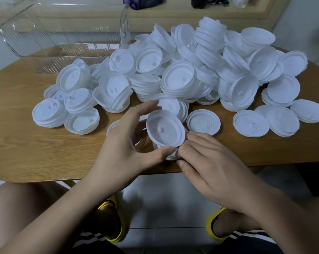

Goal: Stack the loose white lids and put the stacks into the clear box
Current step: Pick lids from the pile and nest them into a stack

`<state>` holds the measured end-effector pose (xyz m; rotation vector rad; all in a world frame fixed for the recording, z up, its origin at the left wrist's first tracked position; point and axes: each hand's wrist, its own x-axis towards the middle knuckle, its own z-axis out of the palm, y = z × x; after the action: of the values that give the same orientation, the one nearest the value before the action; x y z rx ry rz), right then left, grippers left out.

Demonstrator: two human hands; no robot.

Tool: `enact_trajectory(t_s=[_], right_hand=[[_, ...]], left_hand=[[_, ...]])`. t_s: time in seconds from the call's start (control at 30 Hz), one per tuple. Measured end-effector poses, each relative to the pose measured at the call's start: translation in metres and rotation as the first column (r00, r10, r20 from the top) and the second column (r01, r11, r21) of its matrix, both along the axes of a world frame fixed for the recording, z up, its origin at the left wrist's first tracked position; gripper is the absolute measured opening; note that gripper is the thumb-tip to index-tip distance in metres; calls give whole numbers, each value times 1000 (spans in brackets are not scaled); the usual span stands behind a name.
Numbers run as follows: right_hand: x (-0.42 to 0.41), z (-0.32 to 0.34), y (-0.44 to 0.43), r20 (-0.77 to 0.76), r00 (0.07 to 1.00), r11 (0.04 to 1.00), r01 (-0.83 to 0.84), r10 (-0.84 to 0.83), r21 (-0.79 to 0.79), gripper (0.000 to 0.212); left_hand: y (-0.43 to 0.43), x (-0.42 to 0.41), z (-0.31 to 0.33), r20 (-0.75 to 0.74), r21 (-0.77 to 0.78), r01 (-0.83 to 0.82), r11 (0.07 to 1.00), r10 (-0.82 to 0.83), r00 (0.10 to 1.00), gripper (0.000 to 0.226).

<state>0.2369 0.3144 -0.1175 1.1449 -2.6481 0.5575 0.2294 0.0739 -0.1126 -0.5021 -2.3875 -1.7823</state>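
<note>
Left hand (129, 143) grips small lid stack (166, 129) at near edge of worktop (36, 143): thumb under, fingers curled over far rim; top lid tilted, hollow side up. Right hand (210, 162) fingertips touch stack's lower right side; pinching or only touching, cannot tell. Loose lid pile (191, 70) fills middle and right side. Clear box (63, 43) at far left corner, no lids visible inside. Single lid (203, 121) lies flat just right of stack.

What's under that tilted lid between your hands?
A short stack of lids shows beneath the tilted lid, which the left hand holds; the right hand pinches the stack. Fingers cover most of it, so how many lids it holds cannot be seen.
</note>
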Motion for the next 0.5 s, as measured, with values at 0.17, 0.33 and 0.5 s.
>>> enact_trajectory(t_s=[0.17, 0.33, 0.5], right_hand=[[-1, 5, 15, -85, 996, 994, -6, -3, -111, 15], [-10, 5, 33, -153, 981, 977, 93, -123, -193, 12], [-21, -8, 44, -55, 969, 968, 234, -239, -95, 21]], left_hand=[[1, -2, -1, -35, -120, 22, 993, -26, 999, 81], [3, -2, 2, -62, -303, -4, 953, -15, 998, 87], [6, -4, 5, -42, -391, 10, 920, -29, 999, 88]])
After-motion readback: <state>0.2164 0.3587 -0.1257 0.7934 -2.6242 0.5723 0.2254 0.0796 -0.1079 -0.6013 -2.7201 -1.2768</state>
